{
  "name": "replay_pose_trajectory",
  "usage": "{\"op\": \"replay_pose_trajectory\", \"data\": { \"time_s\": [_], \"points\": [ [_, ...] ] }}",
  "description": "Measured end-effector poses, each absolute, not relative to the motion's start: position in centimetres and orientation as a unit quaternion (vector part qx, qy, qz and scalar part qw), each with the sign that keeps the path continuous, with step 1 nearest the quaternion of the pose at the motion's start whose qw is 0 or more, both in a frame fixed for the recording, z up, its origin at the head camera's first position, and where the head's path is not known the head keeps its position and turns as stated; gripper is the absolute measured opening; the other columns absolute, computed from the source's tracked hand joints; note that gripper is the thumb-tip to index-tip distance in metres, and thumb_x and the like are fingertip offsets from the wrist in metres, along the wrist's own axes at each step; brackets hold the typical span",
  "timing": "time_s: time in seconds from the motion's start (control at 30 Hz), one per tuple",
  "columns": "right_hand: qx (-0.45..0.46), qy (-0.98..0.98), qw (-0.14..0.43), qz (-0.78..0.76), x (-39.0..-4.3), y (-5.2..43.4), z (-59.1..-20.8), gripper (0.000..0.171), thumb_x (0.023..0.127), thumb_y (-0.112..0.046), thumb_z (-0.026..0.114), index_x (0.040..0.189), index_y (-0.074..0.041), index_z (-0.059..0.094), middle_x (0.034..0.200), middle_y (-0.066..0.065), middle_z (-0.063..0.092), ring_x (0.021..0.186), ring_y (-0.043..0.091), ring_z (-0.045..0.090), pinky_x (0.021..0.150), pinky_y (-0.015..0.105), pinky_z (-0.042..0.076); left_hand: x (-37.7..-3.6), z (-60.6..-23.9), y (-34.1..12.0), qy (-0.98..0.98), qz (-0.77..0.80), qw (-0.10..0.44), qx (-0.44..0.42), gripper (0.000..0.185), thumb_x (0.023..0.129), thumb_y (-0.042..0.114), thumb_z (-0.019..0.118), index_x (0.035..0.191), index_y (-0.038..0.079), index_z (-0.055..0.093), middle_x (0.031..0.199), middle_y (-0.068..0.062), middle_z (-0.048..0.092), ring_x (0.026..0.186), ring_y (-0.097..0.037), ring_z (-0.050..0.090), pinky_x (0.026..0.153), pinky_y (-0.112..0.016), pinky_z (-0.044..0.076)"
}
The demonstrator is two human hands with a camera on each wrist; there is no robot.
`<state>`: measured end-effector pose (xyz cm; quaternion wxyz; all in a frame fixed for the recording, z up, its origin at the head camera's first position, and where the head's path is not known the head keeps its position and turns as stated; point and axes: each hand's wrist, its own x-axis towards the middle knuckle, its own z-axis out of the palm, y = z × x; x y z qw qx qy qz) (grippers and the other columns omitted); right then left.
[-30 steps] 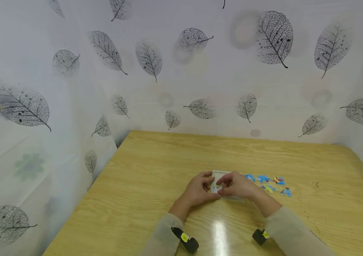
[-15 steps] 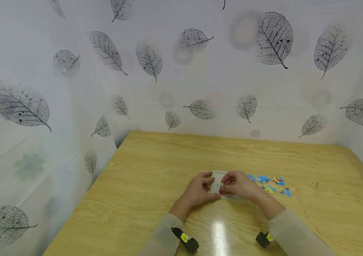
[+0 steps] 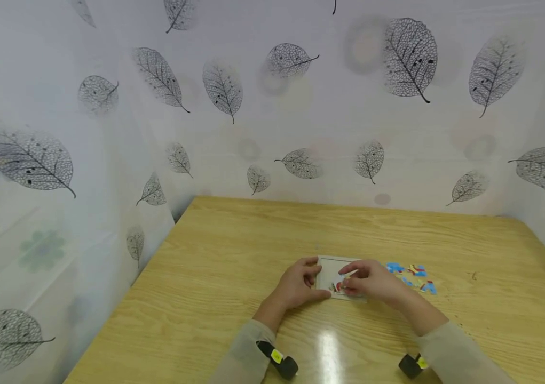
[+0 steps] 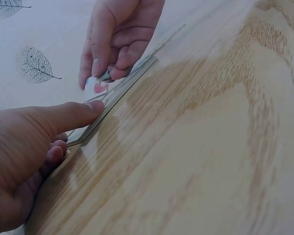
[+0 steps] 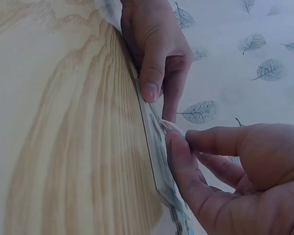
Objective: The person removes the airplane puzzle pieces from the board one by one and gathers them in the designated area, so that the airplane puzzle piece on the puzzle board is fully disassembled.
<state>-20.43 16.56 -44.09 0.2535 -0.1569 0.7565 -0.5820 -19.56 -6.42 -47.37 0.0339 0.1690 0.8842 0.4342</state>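
Observation:
A shallow pale puzzle tray [image 3: 326, 268] lies flat on the table. My left hand [image 3: 296, 285] grips its near left corner, thumb along the front edge and fingers at the left side. Over the tray's near part, my right hand [image 3: 373, 282] pinches a small puzzle piece [image 5: 172, 126] between thumb and index finger. Red and white printing shows on puzzle pieces by those fingertips in the head view. In the left wrist view, a white patch with a red shape [image 4: 100, 88] shows at the right fingertips. The right hand hides the tray's right part.
Several loose blue, yellow and red puzzle pieces [image 3: 416, 270] lie on the wooden table [image 3: 234, 240] to the right of the tray, close to the right hand. Leaf-print curtains [image 3: 224, 160] rise behind the table and at its sides. Each forearm wears a black strap-on camera [image 3: 287, 368].
My right hand has shifted to the right across the tray, uncovering more of the tray and red printing near its front edge. My left hand keeps its hold at the corner.

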Motion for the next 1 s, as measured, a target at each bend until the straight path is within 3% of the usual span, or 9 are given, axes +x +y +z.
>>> {"op": "replay_pose_trajectory", "data": {
  "time_s": [0.23,0.5,1.0],
  "points": [
    [-0.143,0.745,0.261,-0.597,-20.1,18.9,-44.1,0.042,0.088,-0.012,0.063,0.118,0.011,0.047,0.100,0.020,0.058,0.091,0.030,0.062,0.077,0.036,0.051,-19.6,-47.5,-6.3,0.876,0.454,0.045,0.158,0.073,0.068,0.034,0.082,0.129,0.005,0.054,0.120,0.003,0.052,0.074,-0.005,0.049,0.066,-0.019,0.044],
    [-0.132,0.742,0.257,-0.605,-19.5,21.1,-44.3,0.044,0.085,-0.012,0.066,0.116,0.013,0.047,0.100,0.019,0.061,0.090,0.032,0.063,0.077,0.039,0.051,-19.6,-47.7,-6.3,0.878,0.451,0.046,0.157,0.071,0.068,0.035,0.081,0.127,0.006,0.056,0.137,0.002,0.044,0.077,-0.004,0.048,0.069,-0.018,0.043],
    [-0.111,0.781,0.232,-0.569,-17.9,22.6,-44.3,0.034,0.083,-0.013,0.068,0.102,0.011,0.053,0.088,0.015,0.061,0.081,0.026,0.063,0.070,0.035,0.053,-19.5,-47.7,-6.2,0.880,0.447,0.040,0.157,0.072,0.067,0.036,0.082,0.127,0.005,0.056,0.135,0.002,0.045,0.076,-0.004,0.047,0.068,-0.018,0.043]
  ]
}}
